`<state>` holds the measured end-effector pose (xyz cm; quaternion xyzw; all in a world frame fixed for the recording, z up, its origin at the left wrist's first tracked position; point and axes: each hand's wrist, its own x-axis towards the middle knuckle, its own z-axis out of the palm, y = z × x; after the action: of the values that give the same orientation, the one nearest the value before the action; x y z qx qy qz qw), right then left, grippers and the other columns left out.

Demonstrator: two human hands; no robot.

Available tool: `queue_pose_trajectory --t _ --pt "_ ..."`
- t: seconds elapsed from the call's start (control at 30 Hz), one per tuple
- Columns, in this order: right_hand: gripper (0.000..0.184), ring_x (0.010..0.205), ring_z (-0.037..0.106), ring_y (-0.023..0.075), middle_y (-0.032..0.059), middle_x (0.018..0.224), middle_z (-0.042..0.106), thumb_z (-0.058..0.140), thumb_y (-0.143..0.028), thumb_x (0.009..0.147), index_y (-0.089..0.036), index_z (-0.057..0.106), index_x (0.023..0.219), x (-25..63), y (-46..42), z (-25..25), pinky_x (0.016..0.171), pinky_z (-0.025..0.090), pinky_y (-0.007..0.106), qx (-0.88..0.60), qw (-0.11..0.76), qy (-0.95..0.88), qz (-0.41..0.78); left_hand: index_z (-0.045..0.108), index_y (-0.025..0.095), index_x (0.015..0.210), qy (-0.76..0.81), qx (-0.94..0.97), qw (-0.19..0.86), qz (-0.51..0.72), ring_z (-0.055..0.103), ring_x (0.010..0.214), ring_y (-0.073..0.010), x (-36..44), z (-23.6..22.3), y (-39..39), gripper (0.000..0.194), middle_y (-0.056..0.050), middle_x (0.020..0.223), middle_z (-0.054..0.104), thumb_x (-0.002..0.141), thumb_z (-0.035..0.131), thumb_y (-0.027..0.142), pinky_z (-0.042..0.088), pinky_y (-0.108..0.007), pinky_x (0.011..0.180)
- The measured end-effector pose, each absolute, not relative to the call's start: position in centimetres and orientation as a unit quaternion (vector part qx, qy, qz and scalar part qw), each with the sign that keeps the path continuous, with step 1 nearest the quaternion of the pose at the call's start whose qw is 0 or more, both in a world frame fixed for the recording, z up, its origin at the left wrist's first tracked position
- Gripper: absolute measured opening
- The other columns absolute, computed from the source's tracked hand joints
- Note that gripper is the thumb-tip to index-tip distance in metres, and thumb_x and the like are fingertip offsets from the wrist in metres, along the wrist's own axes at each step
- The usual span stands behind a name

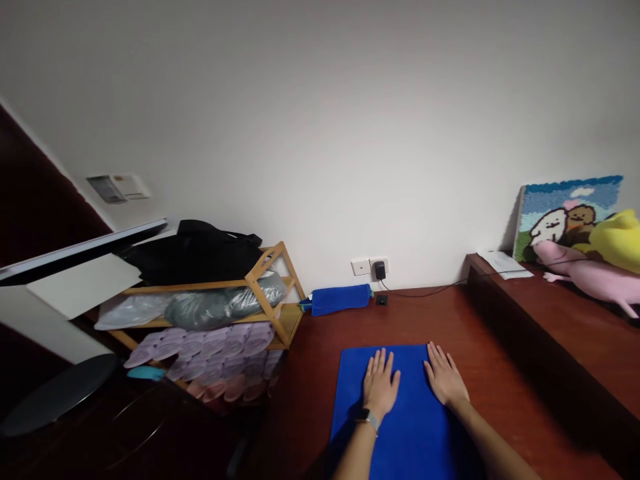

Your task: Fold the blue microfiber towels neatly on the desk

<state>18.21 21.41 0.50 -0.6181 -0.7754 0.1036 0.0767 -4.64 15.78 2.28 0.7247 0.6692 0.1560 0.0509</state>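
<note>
A blue mat (410, 437) lies flat on the dark red wooden floor (475, 320), running away from me toward the wall. My left hand (380, 385) rests palm down on the mat near its far end, fingers stretched out, with a watch on the wrist. My right hand (444, 377) lies flat beside it, close to the mat's far right corner, fingers spread. Neither hand holds anything.
A rolled blue mat (340, 299) lies by the wall near a socket with a charger (379, 269). A bamboo rack (260, 287) with slippers and bags stands at left. A raised wooden ledge (560, 320) at right carries a plush toy (595, 273) and a picture.
</note>
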Motion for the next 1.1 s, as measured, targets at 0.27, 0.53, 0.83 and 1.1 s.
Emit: queue_pose_trajectory --t 0.27,0.53,0.83,1.1 --pt "0.07 0.159 0.02 0.0214 0.0049 0.171 0.025 0.016 -0.045 0.104 -0.012 0.024 0.165 18.3 21.6 -0.1 0.131 0.014 0.044 -0.619 0.094 -0.773 0.099 0.037 0.018 0.161 0.749 0.646 0.037 0.141 0.027 0.157 -0.0282 -15.8 2.3 14.3 0.066 -0.012 0.17 0.031 0.104 0.034 0.052 0.027 -0.05 0.128" --pt "0.068 0.16 0.017 0.0199 0.0034 0.172 0.022 0.016 -0.043 0.104 -0.015 0.023 0.165 18.2 21.7 0.4 0.13 0.011 0.043 -0.625 0.081 -0.77 0.102 0.042 0.022 0.157 0.729 0.643 0.063 0.228 0.031 0.156 -0.0304 -16.1 1.5 14.4 0.066 -0.014 0.166 0.04 0.1 0.04 0.054 0.02 -0.055 0.129" --pt "0.068 0.16 0.017 0.0203 0.0043 0.172 0.023 0.017 -0.043 0.104 -0.013 0.023 0.165 18.1 21.6 1.0 0.13 0.01 0.043 -0.623 0.085 -0.77 0.112 0.043 0.021 0.156 0.74 0.64 0.06 0.2 0.032 0.156 -0.0296 -16.1 1.5 14.6 0.066 -0.014 0.168 0.037 0.1 0.034 0.055 0.019 -0.055 0.129" --pt "0.068 0.16 0.015 0.0199 0.0039 0.172 0.022 0.018 -0.045 0.104 -0.014 0.023 0.165 17.9 21.5 1.8 0.13 0.01 0.043 -0.62 0.103 -0.765 0.14 0.053 0.018 0.15 0.683 0.673 0.059 0.278 0.032 0.156 -0.032 -11.5 4.8 16.2 0.062 -0.013 0.165 0.044 0.095 0.043 0.042 0.016 -0.053 0.131"
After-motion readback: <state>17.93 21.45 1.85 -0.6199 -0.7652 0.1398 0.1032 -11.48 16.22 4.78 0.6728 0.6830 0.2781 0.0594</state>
